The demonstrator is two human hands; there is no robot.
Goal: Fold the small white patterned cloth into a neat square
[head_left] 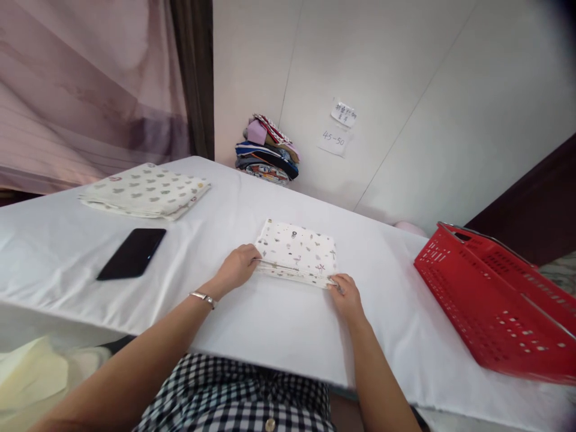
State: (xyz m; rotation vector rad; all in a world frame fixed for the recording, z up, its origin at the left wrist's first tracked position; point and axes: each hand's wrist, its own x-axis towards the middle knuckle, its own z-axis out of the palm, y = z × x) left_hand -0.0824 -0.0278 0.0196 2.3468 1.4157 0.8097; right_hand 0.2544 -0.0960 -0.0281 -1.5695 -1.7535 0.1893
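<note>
A white cloth (297,246) with a small scattered print lies folded into a rectangle in the middle of the table, its layered edges facing me. My left hand (237,267) pinches its near left corner between thumb and fingers. At the near right corner, my right hand (347,296) grips the layers the same way. Both hands rest low, close to the tabletop. Farther left lies another folded white cloth (148,191) with a grey print, apart from my hands.
The table wears a white tablecloth (216,210). A black phone (132,254) lies at left. On the right stands a red perforated basket (495,300) with metal handles. Beyond the far edge is a pile of folded fabrics (269,153) by the wall, near paper signs (335,139).
</note>
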